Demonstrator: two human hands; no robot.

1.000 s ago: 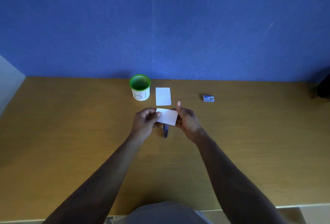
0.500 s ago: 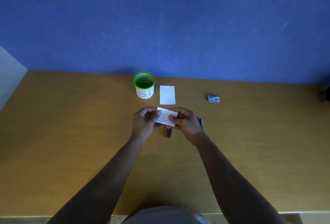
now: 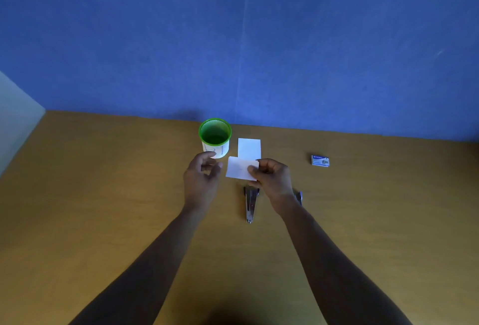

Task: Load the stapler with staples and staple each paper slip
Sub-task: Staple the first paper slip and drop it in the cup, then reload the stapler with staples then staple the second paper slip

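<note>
Paper slip [image 3: 239, 168]: pinched at its right edge by the right hand [image 3: 272, 177], held above the stapler [image 3: 251, 203], whose far end is hidden; left hand [image 3: 201, 174] beside the slip, fingers loosely curled, nothing gripped; second slip [image 3: 249, 147] beyond; staple box [image 3: 320, 161] right; metal object [image 3: 299, 196] mostly hidden by the wrist

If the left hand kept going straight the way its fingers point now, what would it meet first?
Most likely the green-rimmed cup: the left hand is empty, and its fingertips already overlap the cup's base in this view, though height above the table is unclear.
</note>
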